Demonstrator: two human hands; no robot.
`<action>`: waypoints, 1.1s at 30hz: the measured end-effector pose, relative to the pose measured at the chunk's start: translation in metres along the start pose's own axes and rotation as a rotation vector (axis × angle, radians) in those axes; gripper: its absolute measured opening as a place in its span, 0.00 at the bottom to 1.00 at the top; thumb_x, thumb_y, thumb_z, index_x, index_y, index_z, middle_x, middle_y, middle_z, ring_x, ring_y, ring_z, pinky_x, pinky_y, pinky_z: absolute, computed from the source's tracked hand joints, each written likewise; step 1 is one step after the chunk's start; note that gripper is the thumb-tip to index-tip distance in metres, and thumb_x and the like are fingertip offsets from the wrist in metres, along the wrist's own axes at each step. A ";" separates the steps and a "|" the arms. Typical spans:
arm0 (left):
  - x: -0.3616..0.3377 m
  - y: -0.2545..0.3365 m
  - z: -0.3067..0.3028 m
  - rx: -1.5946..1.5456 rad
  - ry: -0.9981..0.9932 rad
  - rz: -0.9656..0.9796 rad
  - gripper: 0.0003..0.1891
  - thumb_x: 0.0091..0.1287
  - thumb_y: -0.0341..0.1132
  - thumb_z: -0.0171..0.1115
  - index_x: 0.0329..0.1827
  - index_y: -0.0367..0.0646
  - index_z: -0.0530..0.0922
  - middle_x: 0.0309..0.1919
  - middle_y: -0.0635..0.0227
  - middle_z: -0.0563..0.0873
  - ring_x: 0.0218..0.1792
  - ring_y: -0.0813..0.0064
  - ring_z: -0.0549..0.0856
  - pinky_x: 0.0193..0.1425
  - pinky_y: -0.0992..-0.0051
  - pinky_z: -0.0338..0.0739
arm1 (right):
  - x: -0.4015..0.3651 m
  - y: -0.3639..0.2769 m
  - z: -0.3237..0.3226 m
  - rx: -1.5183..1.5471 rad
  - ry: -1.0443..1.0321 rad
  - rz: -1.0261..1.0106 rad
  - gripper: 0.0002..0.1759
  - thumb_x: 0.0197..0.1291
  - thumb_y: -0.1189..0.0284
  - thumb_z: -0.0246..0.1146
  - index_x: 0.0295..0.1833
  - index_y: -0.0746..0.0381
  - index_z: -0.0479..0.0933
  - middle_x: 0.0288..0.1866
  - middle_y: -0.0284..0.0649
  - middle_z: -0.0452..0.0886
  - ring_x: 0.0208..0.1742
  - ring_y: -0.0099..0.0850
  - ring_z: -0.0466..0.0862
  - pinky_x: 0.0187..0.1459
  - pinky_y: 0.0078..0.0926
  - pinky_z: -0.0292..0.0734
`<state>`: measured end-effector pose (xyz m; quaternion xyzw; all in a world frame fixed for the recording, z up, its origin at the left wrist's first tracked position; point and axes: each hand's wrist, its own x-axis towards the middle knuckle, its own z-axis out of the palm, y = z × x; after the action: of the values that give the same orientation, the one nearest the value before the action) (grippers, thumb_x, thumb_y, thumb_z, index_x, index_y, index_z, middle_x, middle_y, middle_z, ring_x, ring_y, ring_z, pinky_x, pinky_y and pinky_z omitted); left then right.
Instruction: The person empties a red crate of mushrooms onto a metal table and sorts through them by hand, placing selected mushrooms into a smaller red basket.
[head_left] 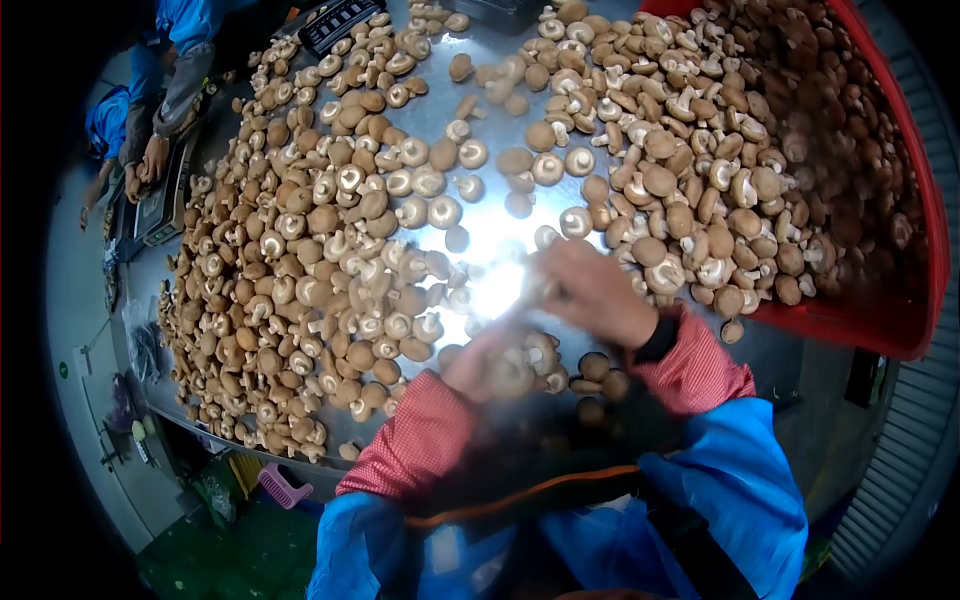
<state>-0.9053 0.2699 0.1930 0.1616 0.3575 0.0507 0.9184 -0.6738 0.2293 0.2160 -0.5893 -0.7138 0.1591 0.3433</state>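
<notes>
Both hands are close together over the bright glare at the middle of the metal table [480,215]. My right hand [598,292] is closed, its fingers curled and pinched around something pale that I cannot make out. Lower and to the left, my left hand [482,362] is smeared by blur and glare, its fingers not distinct. Right beside it, near the table edge, lie a few shiitake mushrooms [543,352]. A broad heap of shiitake mushrooms [290,250] spreads left of my hands. Another pile [690,170] lies to the right, spilling from a red crate [925,200].
At the upper left, a co-worker's hands [150,165] are beside a scale-like device [162,205]. A black slotted tray [342,22] sits at the far edge. A clear plastic bag [142,335] hangs at the left edge, and a pink plastic object [284,487] is below.
</notes>
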 end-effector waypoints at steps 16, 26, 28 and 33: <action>-0.047 -0.037 0.004 -0.071 -0.047 -0.071 0.25 0.75 0.48 0.55 0.73 0.53 0.69 0.57 0.60 0.82 0.54 0.61 0.84 0.54 0.57 0.82 | -0.029 0.002 0.011 -0.119 0.055 0.311 0.11 0.60 0.71 0.65 0.48 0.61 0.78 0.39 0.46 0.79 0.40 0.47 0.83 0.39 0.40 0.78; -0.114 -0.064 -0.068 -0.249 -0.138 0.123 0.24 0.72 0.52 0.55 0.64 0.46 0.70 0.52 0.54 0.81 0.49 0.53 0.84 0.50 0.53 0.82 | -0.069 -0.108 0.056 0.297 -0.188 -0.001 0.17 0.66 0.67 0.64 0.59 0.58 0.78 0.44 0.41 0.84 0.42 0.41 0.85 0.45 0.36 0.81; -0.150 -0.059 -0.055 -0.171 -0.191 0.146 0.23 0.70 0.48 0.59 0.62 0.45 0.72 0.50 0.51 0.80 0.48 0.58 0.84 0.50 0.60 0.81 | -0.067 -0.108 0.033 0.274 -0.204 0.165 0.20 0.65 0.66 0.65 0.60 0.59 0.77 0.43 0.42 0.84 0.39 0.43 0.85 0.42 0.37 0.81; -0.253 -0.078 -0.115 0.007 -0.125 0.004 0.18 0.69 0.41 0.62 0.55 0.36 0.78 0.50 0.52 0.81 0.47 0.63 0.84 0.51 0.68 0.81 | -0.088 -0.029 -0.046 -0.597 0.182 0.513 0.23 0.59 0.60 0.71 0.56 0.58 0.77 0.40 0.46 0.82 0.37 0.44 0.85 0.35 0.39 0.81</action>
<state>-1.1713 0.1739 0.2490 0.1685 0.2993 0.0413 0.9383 -0.6575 0.1307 0.2402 -0.8337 -0.5252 -0.0275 0.1683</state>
